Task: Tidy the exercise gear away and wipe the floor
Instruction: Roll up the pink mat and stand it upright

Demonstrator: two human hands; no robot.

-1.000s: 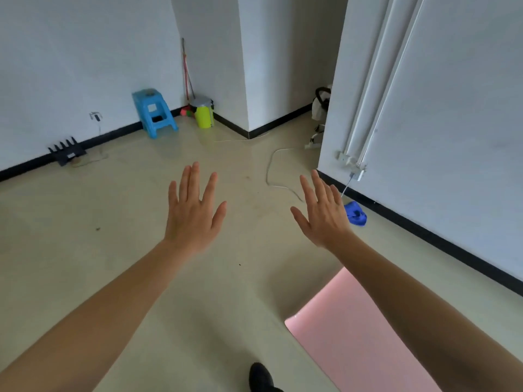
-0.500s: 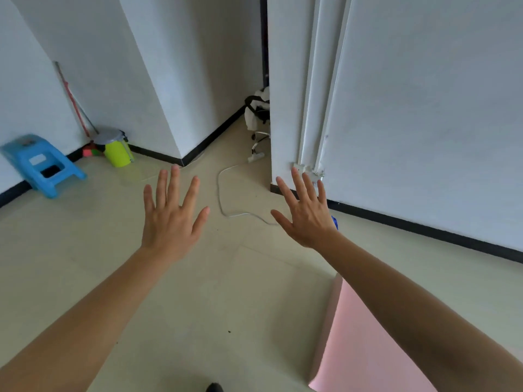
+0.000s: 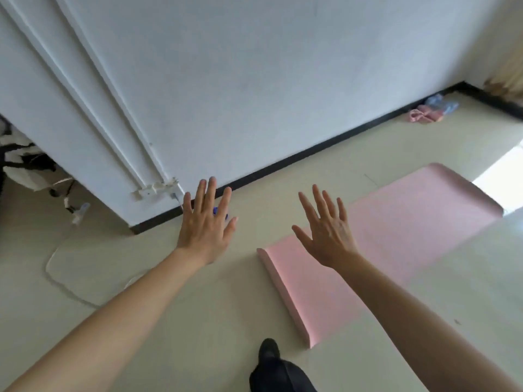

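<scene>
A pink exercise mat (image 3: 396, 230) lies unrolled on the pale floor, running from lower centre to upper right, its ends curling slightly. My left hand (image 3: 205, 222) is held out flat with fingers spread, left of the mat near the wall's black skirting. It holds nothing and mostly hides a small blue object (image 3: 215, 211) on the floor. My right hand (image 3: 328, 230) hovers open over the mat's near end, fingers apart and empty.
A white cable (image 3: 60, 275) loops across the floor at left. A white wall corner with trunking (image 3: 154, 189) juts out at left, a black-and-white bag (image 3: 19, 162) behind it. Pink and blue items (image 3: 427, 113) lie by the far wall. My dark shoe (image 3: 278, 369) is at bottom.
The view has swung right: the blue stool and green bin have left the frame, and the whole pink mat has come into sight. Both hands stay open and empty.
</scene>
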